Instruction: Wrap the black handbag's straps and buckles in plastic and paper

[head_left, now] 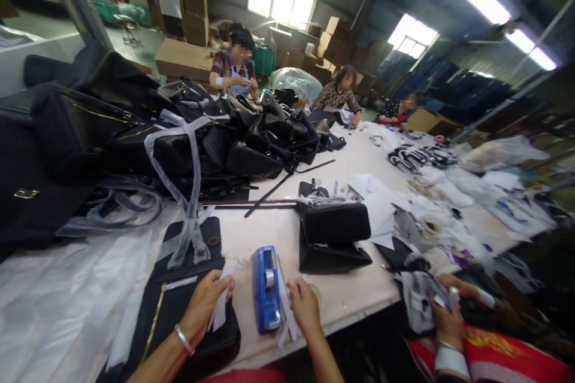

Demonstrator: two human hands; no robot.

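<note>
My left hand (207,305) is closed around a white strip (221,305), above a black bag (179,287) lying flat with a gold zipper. Straps wrapped in clear film (194,185) rise from the bag's upper end. To the right of the bag stands a blue tape dispenser (265,287) with a roll in it. Curled fingers of my right hand (306,306) are just right of the dispenser, near loose white strips (288,311); what they pinch, if anything, is hidden. A roll of tape (317,296) is partly behind that hand.
Black bags (242,137) are heaped across the table's far left. A boxy black bag (335,227) stands beyond my right hand. At right, a co-worker's hands (447,311) hold wrapped pieces. Other people sit opposite. Translucent plastic (67,305) covers the near left.
</note>
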